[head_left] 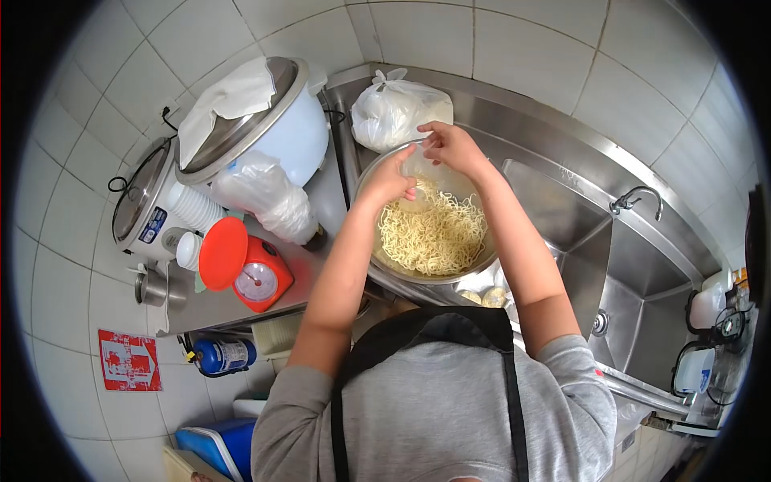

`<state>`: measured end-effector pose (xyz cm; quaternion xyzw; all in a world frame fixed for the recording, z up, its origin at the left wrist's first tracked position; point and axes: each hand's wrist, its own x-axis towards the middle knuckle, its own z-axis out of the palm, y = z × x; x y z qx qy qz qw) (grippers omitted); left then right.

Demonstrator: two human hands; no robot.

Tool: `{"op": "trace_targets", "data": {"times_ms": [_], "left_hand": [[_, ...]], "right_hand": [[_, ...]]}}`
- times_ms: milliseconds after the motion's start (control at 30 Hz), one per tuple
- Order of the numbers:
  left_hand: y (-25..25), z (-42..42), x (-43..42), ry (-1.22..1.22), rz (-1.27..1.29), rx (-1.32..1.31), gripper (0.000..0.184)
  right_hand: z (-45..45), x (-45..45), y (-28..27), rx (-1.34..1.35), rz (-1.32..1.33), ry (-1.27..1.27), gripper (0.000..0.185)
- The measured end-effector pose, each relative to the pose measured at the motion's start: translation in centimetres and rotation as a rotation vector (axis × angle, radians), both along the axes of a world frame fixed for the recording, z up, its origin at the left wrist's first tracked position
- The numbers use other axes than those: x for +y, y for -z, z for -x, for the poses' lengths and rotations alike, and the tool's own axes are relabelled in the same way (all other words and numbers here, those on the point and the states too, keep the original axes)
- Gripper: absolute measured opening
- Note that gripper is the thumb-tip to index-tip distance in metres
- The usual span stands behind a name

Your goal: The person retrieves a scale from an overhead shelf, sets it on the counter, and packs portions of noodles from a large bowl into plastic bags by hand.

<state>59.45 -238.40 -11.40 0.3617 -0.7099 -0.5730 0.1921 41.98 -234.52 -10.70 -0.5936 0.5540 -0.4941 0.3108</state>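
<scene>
Near the left edge of the sink unit (554,201), noodles (434,234) already sit in our bowl (459,183); left hand (390,183) and right hand (454,149) have fingers partly curled, grip and remaining work unclear to us.

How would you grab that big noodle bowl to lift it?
Probably hold the bowl by its rim, coming from above: left hand on the left edge, right hand on the right. It's round, wide and open-topped, with noodles inside, and a bag crowds its far side.
</scene>
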Motion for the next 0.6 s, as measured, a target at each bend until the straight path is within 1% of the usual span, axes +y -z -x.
{"op": "trace_targets", "data": {"times_ms": [67, 100, 167, 200, 300, 333, 433, 467, 533, 567, 600], "left_hand": [[-1.3, -0.1, 0.7, -0.009, 0.044, 0.059, 0.065], [0.0, -0.4, -0.7, 0.027, 0.340, -0.002, 0.063], [3.5, -1.3, -5.0, 0.095, 0.926, -0.128, 0.060], [1.4, -1.6, -3.7, 0.077, 0.627, -0.472, 0.055], [0.0, -1.2, -3.1, 0.100, 0.442, -0.600, 0.056], [-1.6, -1.2, -1.7, 0.103, 0.412, -0.491, 0.057], [-0.6, -1.3, -2.9, 0.052, 0.353, -0.385, 0.058], [0.2, -1.5, -2.7, 0.057, 0.221, -0.320, 0.058], [-0.8, -1.1, -2.9, 0.067, 0.006, -0.176, 0.059], [-0.3, -1.2, -2.6, 0.038, 0.002, -0.212, 0.060], [0.1, -1.2, -2.3, 0.005, -0.001, -0.245, 0.062]], "right_hand": [[0.3, -1.1, 1.6, 0.573, 0.344, 0.185, 0.034], [0.5, -1.6, 2.2, 0.859, 0.512, 0.276, 0.031], [1.9, -2.9, 1.6, 0.803, 0.089, 0.258, 0.025], [2.1, -2.8, 2.0, 0.769, -0.131, 0.235, 0.022], [1.4, -3.3, 2.9, 0.391, -0.528, 0.171, 0.014], [1.3, -3.0, 2.9, 0.255, -0.497, 0.204, 0.014], [2.5, -3.2, 3.8, -0.251, -0.440, 0.102, 0.012], [2.8, -3.5, 4.3, -0.367, -0.457, 0.008, 0.017], [3.1, -3.7, 2.9, -0.674, -0.399, -0.071, 0.020], [2.7, -3.0, 3.2, -0.837, -0.388, -0.109, 0.022], [2.2, -2.2, 3.0, -0.899, -0.410, -0.115, 0.024]]}}
